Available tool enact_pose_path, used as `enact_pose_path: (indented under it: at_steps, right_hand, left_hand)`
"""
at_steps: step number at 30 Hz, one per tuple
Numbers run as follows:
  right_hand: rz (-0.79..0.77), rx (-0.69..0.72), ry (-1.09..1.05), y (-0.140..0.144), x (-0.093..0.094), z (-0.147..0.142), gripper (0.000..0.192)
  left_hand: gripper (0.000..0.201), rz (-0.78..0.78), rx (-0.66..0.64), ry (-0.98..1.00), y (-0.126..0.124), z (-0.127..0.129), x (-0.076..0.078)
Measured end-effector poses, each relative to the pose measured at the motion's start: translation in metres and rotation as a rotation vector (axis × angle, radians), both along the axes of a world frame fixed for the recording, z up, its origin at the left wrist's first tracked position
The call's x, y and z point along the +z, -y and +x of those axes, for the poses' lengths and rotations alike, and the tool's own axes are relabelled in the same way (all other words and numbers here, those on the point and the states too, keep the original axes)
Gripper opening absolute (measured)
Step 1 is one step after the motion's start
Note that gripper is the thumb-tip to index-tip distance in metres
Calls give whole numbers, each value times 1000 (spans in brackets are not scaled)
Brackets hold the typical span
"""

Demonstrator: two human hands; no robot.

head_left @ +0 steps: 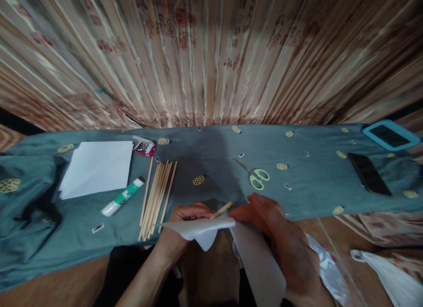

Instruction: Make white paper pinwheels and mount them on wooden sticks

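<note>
over teal cloth [297,183], both hands [231,219] curl paper [201,227] around stick [222,208].

A striped, pleated curtain [205,56] with red patterns hangs behind the bench [313,179], which is draped in a blue-grey cloth dotted with yellow ovals. Brown floor [49,280] shows below in dim light.

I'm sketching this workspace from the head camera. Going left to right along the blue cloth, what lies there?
Stack of white paper → glue stick → bundle of wooden sticks → scissors → black phone → blue-cased device.
</note>
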State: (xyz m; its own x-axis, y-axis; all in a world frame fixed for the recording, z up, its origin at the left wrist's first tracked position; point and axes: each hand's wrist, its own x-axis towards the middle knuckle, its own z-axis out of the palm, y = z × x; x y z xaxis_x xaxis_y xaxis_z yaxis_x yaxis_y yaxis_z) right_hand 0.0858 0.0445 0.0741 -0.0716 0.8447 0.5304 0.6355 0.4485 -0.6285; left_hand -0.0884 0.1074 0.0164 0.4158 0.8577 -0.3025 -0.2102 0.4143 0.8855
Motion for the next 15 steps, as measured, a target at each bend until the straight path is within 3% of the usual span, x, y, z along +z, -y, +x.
enact_pose_path:
  at_steps: [3,10,15]
  right_hand:
    - [46,6,24,0,-2,2,71]
    - [71,-17,80,0,-1,4,72]
    - [30,-38,-34,0,-6,4,77]
  left_hand:
    - [10,-7,-15,-14,-1,1,3]
    - [23,-63,-52,-54,2,2,12]
    - [25,-92,-19,-48,2,3,9]
